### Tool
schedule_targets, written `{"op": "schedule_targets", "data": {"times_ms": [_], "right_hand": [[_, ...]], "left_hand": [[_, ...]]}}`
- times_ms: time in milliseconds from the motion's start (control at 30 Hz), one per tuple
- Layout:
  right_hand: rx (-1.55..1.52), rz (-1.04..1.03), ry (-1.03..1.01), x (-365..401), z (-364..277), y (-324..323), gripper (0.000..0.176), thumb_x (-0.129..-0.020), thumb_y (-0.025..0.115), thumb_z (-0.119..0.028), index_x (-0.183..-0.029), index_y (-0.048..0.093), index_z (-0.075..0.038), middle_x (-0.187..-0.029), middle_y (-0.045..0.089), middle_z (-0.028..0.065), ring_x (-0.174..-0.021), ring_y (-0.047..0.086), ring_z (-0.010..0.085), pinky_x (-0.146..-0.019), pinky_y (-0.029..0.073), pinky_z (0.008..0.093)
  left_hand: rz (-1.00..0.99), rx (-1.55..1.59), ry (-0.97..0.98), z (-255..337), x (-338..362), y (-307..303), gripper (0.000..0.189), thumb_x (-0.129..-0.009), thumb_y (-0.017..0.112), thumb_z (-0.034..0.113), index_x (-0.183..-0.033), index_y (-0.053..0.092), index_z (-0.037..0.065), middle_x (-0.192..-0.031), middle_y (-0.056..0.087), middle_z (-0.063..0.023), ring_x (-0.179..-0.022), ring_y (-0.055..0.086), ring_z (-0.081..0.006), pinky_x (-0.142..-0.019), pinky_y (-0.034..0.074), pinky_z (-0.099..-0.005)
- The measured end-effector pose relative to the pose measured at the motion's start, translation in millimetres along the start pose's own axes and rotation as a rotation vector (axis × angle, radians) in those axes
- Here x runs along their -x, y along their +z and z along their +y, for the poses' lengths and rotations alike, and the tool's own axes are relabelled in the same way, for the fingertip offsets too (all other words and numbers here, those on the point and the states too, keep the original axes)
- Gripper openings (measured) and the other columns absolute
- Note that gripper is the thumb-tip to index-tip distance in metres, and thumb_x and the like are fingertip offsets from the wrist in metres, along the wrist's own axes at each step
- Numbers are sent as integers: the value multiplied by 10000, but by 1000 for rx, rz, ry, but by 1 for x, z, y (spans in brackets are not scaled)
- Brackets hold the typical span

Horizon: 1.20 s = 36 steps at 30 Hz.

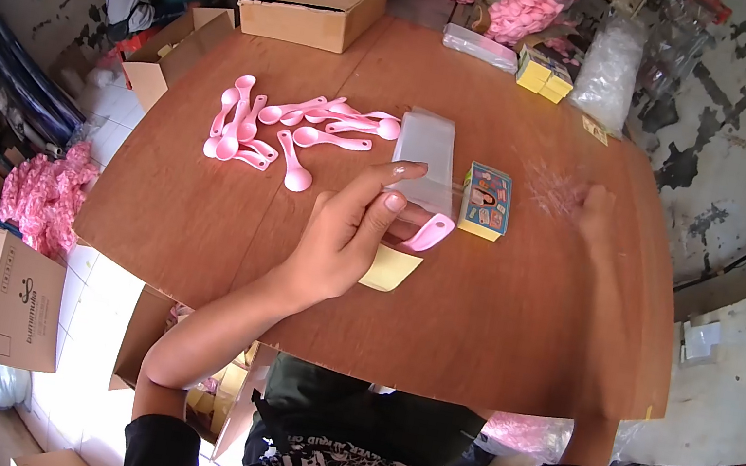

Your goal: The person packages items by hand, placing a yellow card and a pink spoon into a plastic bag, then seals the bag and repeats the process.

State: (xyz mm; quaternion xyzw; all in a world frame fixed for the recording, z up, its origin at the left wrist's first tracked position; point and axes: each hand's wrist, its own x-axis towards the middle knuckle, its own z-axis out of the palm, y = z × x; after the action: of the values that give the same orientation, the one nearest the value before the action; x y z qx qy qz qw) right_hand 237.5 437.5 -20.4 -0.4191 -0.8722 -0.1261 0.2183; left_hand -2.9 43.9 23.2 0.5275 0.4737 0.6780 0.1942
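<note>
My left hand [350,224] is closed around a pink spoon [433,232], whose holed handle end sticks out past the fingers. Beneath that hand a pale yellow card [392,269] lies on the table. Just beyond the fingers is a stack of clear plastic bags [427,138]. A stack of colourful printed cards [487,201] sits to its right. Off to the right, my right hand [598,211] is blurred by motion, fingers drawn together at a crumpled clear plastic bag [554,190]. Several loose pink spoons [297,175] lie to the left.
A closed cardboard box [311,10] stands at the back of the brown table [290,259]. Along the far right edge are yellow card stacks [545,74], a flat clear pack [480,47] and a large clear bag [609,70]. Bags of pink items [523,11] sit behind.
</note>
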Motion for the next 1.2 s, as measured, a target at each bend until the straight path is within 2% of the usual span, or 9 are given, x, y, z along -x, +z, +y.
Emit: {"op": "schedule_targets", "data": {"times_ms": [100, 167, 300, 467, 533, 667, 833, 900, 1200], "right_hand": [[-483, 273, 158, 24, -68, -47, 234, -863, 614, -104, -1084, 673, -56, -827, 671, 80, -722, 633, 191, -617, 496, 339], [-829, 82, 108, 44, -126, -93, 299, -865, 657, -121, -1157, 662, -55, -820, 665, 70, -735, 622, 157, -633, 481, 294], [-1261, -178, -515, 78, -203, -149, 227, -890, 695, -183, -1020, 690, 3, -851, 658, 43, -760, 596, 128, -717, 457, 261], [-1185, 71, -548, 74, -237, -180, 107, -875, 688, -70, -809, 671, 12, -803, 643, 82, -744, 605, 164, -663, 462, 279], [-983, 156, -670, 63, -234, -190, 102, -865, 697, -78, -811, 680, 8, -801, 650, 88, -713, 614, 169, -638, 465, 289], [-1114, -36, -671, 65, -233, -185, 79, -851, 708, -74, -828, 704, 2, -789, 656, 96, -667, 620, 174, -620, 467, 291], [-1368, -225, -439, 67, -231, -175, 148, -893, 695, -141, -901, 704, 6, -808, 664, 64, -739, 615, 127, -668, 473, 271], [-1577, -475, -64, 73, -232, -173, 223, -914, 691, -183, -1004, 673, 21, -842, 663, 40, -784, 602, 83, -699, 476, 241], [-1584, -544, 2, 108, -222, -128, 203, -939, 649, -112, -1061, 642, 50, -955, 688, 76, -831, 645, 89, -684, 526, 229]], "left_hand": [[-19, -25, -8, -5, 2, -4, 355, -1041, 431, 166, -1360, 454, 12, -949, 724, -172, -887, 725, -237, -762, 571, -321], [-22, -29, -25, -7, 5, 0, 369, -1041, 431, 164, -1383, 437, 25, -960, 722, -177, -891, 725, -247, -765, 573, -330], [-54, -79, 12, -5, 4, 5, 416, -1034, 442, 153, -1431, 383, 44, -999, 718, -179, -894, 723, -270, -779, 568, -341], [-82, -129, 105, -7, 4, -3, 572, -978, 560, 166, -1474, 301, 48, -1125, 679, -200, -1028, 683, -287, -854, 546, -358], [-8, -221, 379, -13, -3, -7, 751, -893, 685, 195, -1492, 254, 55, -1240, 616, -212, -1167, 609, -294, -917, 518, -384], [-213, -203, 144, -7, -4, -7, 781, -790, 796, 163, -1436, 376, 38, -1283, 583, -206, -1211, 574, -282, -919, 527, -396], [-391, -244, -124, -5, -1, -8, 569, -817, 776, 96, -1322, 528, 10, -1243, 627, -139, -1067, 643, -169, -871, 550, -307], [-238, -105, -175, -4, 1, -2, 401, -816, 755, 85, -1172, 621, -39, -1031, 712, -136, -942, 700, -188, -837, 565, -312], [-273, 45, -254, -19, 3, 3, 440, -876, 714, 57, -1261, 523, -36, -1137, 654, -117, -1066, 633, -168, -898, 532, -315]]}}
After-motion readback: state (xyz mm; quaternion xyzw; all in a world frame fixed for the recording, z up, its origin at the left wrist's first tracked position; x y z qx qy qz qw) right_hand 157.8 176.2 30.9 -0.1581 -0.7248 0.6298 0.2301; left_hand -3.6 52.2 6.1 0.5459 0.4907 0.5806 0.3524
